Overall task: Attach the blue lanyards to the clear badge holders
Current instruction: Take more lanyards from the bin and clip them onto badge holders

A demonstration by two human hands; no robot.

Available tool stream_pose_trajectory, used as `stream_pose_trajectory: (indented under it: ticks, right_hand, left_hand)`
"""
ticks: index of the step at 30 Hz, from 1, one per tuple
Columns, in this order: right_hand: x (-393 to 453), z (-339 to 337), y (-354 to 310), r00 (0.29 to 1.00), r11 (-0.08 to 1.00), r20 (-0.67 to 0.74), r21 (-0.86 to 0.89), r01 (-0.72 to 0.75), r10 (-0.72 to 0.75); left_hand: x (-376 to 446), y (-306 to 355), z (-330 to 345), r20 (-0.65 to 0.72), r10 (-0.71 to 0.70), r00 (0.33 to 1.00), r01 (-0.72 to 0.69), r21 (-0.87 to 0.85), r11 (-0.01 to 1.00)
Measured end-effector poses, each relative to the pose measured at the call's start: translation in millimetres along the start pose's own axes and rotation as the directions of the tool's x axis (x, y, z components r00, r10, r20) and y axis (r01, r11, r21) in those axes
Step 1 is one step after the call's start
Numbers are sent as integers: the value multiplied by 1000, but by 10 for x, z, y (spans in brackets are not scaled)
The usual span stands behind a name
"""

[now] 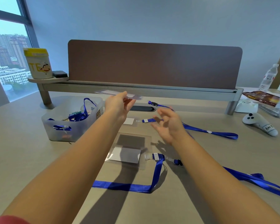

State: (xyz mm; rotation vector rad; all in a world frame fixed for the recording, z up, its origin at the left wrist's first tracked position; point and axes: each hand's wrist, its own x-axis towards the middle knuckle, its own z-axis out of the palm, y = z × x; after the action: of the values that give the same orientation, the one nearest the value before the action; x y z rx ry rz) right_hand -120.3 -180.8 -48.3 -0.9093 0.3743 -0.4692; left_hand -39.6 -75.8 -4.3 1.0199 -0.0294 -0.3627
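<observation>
My left hand point(118, 105) pinches a clear badge holder point(132, 96) and holds it raised above the desk, nearly flat. My right hand point(170, 125) hovers beside it with fingers spread and holds nothing. Just beyond its fingertips lies the clip end of a blue lanyard point(148, 120), next to a small holder with a white card point(128, 121). Another blue lanyard point(210, 132) trails off to the right. Nearer me, a clear holder with a white card point(126, 155) lies clipped to a blue lanyard point(157, 172).
A translucent bin point(55, 125) with several lanyards and holders stands at the left. A brown partition point(152, 65) on a grey rail closes the back. A white controller point(259, 123), water bottles point(267, 78) and a packet point(262, 97) sit at the right.
</observation>
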Motion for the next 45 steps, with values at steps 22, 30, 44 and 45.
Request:
stream_pose_trajectory:
  ticks: [22,30,44,45]
  right_hand:
    - [261,-678,-1280,724,798,-368,-422,429,-584]
    - [610,-1153,-588,872,989,-481,-145,22,-89]
    - [811,-1014,-125,867,957,-480,-168,-237,131]
    - [773,-1004,-130,870,943,-478,-219,-250,120]
  left_hand:
    - [289,-363,116,-129,-23,991,40,128,991]
    - [458,-748,-291,-253,-125,959,157,109,982]
    - [537,-743,-679,-240,-261,935,285,73,956]
    - [509,-721,-701,-231,-259,938,288,102,952]
